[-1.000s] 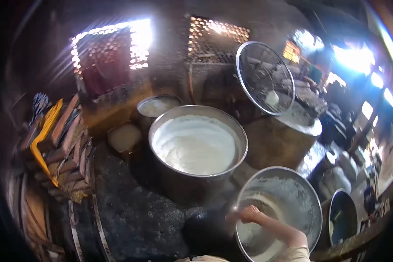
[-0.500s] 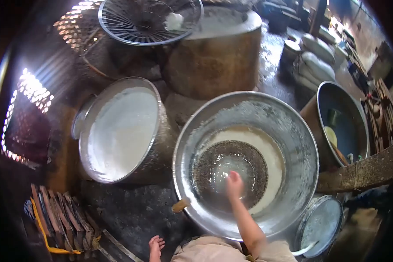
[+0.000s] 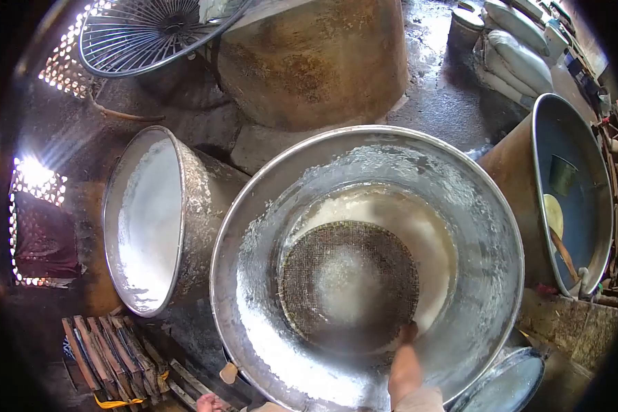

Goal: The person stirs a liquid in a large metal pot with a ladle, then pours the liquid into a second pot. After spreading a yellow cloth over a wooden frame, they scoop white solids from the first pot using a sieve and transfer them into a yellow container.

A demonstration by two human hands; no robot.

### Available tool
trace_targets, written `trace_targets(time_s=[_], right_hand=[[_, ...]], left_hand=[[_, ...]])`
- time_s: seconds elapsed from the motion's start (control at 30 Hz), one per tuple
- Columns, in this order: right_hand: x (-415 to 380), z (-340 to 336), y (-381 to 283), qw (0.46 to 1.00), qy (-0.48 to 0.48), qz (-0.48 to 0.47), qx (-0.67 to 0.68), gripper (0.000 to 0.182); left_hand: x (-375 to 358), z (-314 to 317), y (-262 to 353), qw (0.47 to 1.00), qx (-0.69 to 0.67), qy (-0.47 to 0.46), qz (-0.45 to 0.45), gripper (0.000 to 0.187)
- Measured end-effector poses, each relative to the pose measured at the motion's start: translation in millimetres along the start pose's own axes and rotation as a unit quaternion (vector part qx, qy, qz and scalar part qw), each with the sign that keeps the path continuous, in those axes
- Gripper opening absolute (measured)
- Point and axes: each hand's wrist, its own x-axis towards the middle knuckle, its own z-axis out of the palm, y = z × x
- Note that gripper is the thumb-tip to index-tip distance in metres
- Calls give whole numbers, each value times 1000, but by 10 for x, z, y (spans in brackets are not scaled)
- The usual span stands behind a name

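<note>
Large metal vat (image 3: 487,257), walls coated in pale residue; round woven sieve (image 3: 323,275) low inside it, pale liquid (image 3: 398,213) showing around its far and right sides; right hand (image 3: 406,336) at the sieve's near edge, grip too indistinct to tell; left hand (image 3: 211,403) cut by the lower border, open or closed cannot tell; second vat (image 3: 200,192), white contents, at left

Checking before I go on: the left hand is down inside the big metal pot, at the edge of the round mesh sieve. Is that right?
Not quite: the head view shows the right hand inside the big metal pot, at the edge of the round mesh sieve.
</note>
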Motion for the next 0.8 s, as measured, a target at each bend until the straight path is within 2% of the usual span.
trace_targets(time_s=[0.03, 0.07, 0.13, 0.27, 0.33, 0.47, 0.63, 0.7, 0.77, 0.8], right_hand=[[192, 93, 125, 998, -54, 34, 31, 45], [26, 6, -35, 998, -55, 32, 29, 45], [-571, -302, -507, 977, -73, 30, 198, 31], [-707, -376, -439, 957, -111, -8, 268, 37], [-1113, -488, -560, 936, -74, 1, 343, 44], [-2125, -866, -1181, 903, -133, -96, 397, 40], [-3077, -761, -1614, 876, -124, -248, 393, 21], [-3707, -699, -1934, 900, -22, -302, 315, 15], [-4179, -615, -2122, 856, 64, -410, 309, 10], [-4318, -610, -2163, 850, 77, -412, 318, 10]], left_hand=[[77, -33, -3, 999, 19, 1, 30, 18], [139, -61, -12, 999, 14, 2, 29, 18], [152, -6, -11, 999, 18, 4, 34, 17], [255, 92, -31, 998, 11, -20, 62, 17], [363, 160, -24, 994, -19, -51, 95, 19], [275, 380, 298, 966, -65, -102, 228, 18], [69, 518, 823, 900, -152, -158, 377, 22], [-77, 525, 1033, 873, -208, -167, 408, 22], [-247, 486, 1210, 855, -238, -181, 423, 22], [-310, 476, 1284, 845, -237, -190, 441, 21]])
